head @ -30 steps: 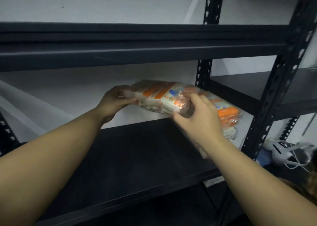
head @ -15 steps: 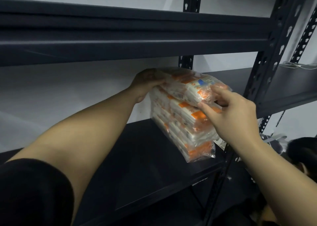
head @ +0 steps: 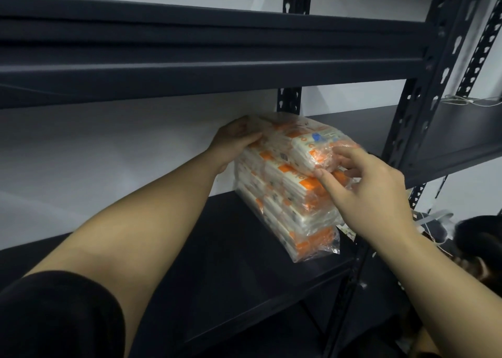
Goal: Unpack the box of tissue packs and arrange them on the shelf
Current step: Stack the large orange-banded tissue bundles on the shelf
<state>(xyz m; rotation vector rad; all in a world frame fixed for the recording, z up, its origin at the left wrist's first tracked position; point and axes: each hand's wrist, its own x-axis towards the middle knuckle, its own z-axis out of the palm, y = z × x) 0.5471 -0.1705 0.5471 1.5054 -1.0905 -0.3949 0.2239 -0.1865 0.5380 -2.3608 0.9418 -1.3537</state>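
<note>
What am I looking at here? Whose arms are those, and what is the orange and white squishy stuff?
There is no machine here. A person wears a camera on their head, so you see what they see: their own two arms reaching out. In front is a dark metal shelf. On it, at the right end, stands a stack of tissue packs in clear plastic, white with orange patches. The left hand holds the far left end of the top tissue pack, and the right hand pinches its near end with thumb and fingers. The top pack rests on the stack.
</note>
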